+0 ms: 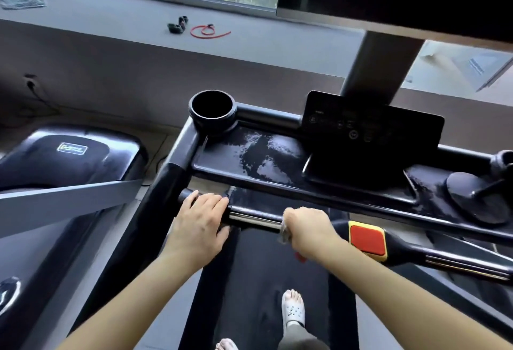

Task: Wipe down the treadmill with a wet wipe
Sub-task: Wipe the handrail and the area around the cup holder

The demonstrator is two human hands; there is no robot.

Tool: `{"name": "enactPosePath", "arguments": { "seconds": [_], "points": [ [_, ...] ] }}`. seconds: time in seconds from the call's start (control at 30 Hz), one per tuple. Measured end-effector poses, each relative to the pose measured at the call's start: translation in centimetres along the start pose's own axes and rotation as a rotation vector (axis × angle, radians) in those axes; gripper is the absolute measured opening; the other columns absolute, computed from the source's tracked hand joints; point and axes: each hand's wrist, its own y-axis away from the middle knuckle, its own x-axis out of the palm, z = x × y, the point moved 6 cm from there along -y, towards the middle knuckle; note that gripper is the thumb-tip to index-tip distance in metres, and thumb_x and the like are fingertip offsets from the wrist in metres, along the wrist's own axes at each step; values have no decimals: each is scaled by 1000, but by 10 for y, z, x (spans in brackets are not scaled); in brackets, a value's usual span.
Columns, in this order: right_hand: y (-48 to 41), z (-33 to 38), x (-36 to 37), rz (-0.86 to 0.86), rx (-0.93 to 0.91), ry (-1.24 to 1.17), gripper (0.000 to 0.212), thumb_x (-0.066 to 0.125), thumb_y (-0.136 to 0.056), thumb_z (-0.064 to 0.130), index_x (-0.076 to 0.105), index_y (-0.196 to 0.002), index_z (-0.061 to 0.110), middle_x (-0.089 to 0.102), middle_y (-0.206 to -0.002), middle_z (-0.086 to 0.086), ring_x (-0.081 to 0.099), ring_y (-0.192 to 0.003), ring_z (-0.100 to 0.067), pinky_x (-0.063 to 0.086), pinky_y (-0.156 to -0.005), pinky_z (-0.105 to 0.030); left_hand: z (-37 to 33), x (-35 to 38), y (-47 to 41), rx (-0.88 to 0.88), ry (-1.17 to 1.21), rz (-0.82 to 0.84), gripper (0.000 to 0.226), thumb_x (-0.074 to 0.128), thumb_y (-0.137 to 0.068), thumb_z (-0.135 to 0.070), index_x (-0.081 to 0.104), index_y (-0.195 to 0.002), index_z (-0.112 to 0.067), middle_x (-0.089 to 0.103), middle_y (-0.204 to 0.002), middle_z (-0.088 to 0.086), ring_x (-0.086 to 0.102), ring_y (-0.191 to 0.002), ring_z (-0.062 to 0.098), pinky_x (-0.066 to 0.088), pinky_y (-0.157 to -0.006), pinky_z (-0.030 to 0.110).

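Right grip [308, 231], clamped on crumpled white wet wipe [284, 234], should slide along chrome treadmill handlebar [255, 220]; left grip [201, 219] clamps its end.

I count one left hand [200, 222], one right hand [311, 234], one wipe [285, 232], one treadmill [249, 155] beneath them, one cup holder [212, 112], one red button [367, 238], one red cord [208, 30].

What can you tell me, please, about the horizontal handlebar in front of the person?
The handlebar is a round bar running crosswise below the console tray, black with a shiny chrome stretch in the middle. The left hand holds its left end; the right hand grips it through a whitish wet wipe, right of the chrome.
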Motion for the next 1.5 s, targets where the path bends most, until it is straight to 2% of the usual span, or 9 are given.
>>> {"name": "enactPosePath", "arguments": {
  "seconds": [0.23,0.5,0.6,0.7,0.8,0.93,1.1,1.33,1.5],
  "points": [
    [-32,15,-6,723,-49,-356,14,76,-69,14,82,-78,23,75,-75,1,66,-66,-10,57,-70,-26,1,-1,1,-35,80,-118,54,86,-75,-28,71,-124,-12,71,-122,-1,63,-120,21,31,-115,43],
    [-26,65,-6,-268,-54,-35,33,82,-73,27,52,-83,17,65,-76,-4,67,-70,-28,32,-56,-30,3,-1,2,-23,57,-108,56,88,-73,-23,70,-124,-10,72,-121,1,65,-118,22,41,-112,50],
    [-4,23,16,-393,-118,94,51,97,-46,30,52,-70,19,55,-58,3,56,-46,-20,30,-45,-27,4,-1,2,-12,51,-117,56,88,-73,-24,70,-125,-10,72,-122,1,65,-119,22,42,-112,50],
    [30,-24,22,-533,-154,211,36,86,-68,30,53,-75,20,53,-65,2,54,-55,-21,41,-53,-34,5,0,3,-13,63,-143,56,89,-73,-23,70,-124,-10,72,-121,1,65,-118,22,39,-113,48],
    [40,-37,20,-523,-67,263,35,82,-70,32,50,-74,19,54,-66,0,53,-57,-24,42,-56,-35,2,1,2,-17,80,-161,57,90,-71,-21,71,-123,-9,72,-120,0,66,-117,22,37,-113,46],
    [4,-17,3,-60,168,133,33,77,-78,35,48,-78,21,69,-87,-4,69,-84,-28,40,-65,-31,0,1,1,-25,86,-163,55,89,-71,-21,71,-122,-9,72,-120,0,65,-117,22,34,-113,45],
    [-20,4,1,463,89,-480,9,68,-63,14,75,-64,9,66,-55,-2,60,-46,-19,51,-52,-29,2,2,2,-44,85,-144,56,90,-70,-21,72,-122,-9,73,-121,1,65,-118,22,33,-114,44],
    [39,-16,19,-493,-75,80,26,75,-76,17,61,-98,13,58,-83,-2,60,-75,-26,47,-69,-33,3,4,2,-44,85,-155,57,91,-70,-20,71,-122,-8,73,-121,4,66,-118,24,33,-114,44],
    [75,-60,38,-423,53,297,76,78,-73,25,54,-138,-4,60,-124,-18,59,-118,-36,48,-107,-48,5,5,4,-26,86,-175,48,73,-79,-27,71,-123,-7,72,-122,5,66,-118,24,34,-114,46]
  ]
}}
